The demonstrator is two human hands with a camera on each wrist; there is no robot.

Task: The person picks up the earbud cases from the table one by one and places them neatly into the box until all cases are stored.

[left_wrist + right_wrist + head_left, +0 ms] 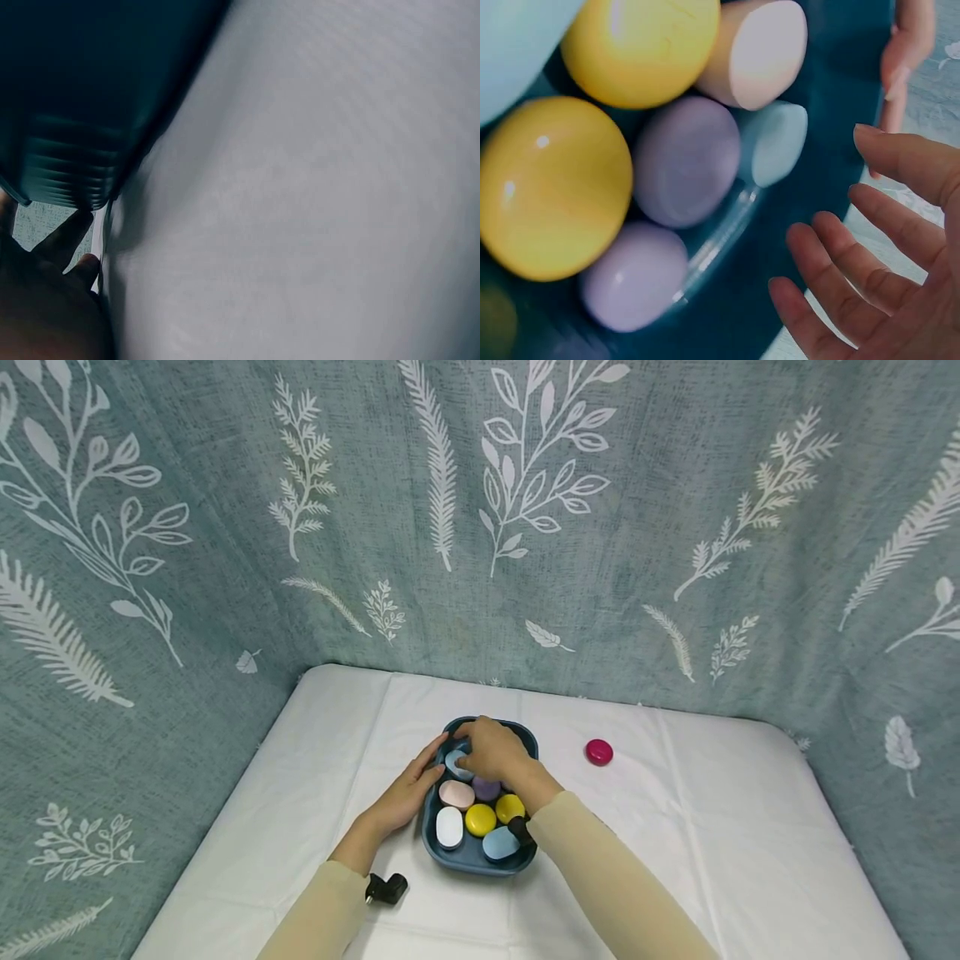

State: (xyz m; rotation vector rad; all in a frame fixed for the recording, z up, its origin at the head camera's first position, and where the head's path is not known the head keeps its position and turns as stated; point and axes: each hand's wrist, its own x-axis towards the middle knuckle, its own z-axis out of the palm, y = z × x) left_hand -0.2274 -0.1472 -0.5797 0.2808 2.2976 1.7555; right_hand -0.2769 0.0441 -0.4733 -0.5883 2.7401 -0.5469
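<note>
A dark blue tray with rounded corners holds several smooth, rounded pieces. Among them are a white piece, a pale pink piece, a yellow piece, a purple piece and a light blue piece. My left hand rests along the tray's left side, fingers extended. Over the tray's far part reaches my right hand. Its fingers are spread near the light blue piece and hold nothing in the right wrist view. That hand hides part of the tray in the head view.
A round crimson piece lies on the white cloth right of the tray. Patterned green-grey curtains stand behind and at both sides. A small black device is at my left wrist.
</note>
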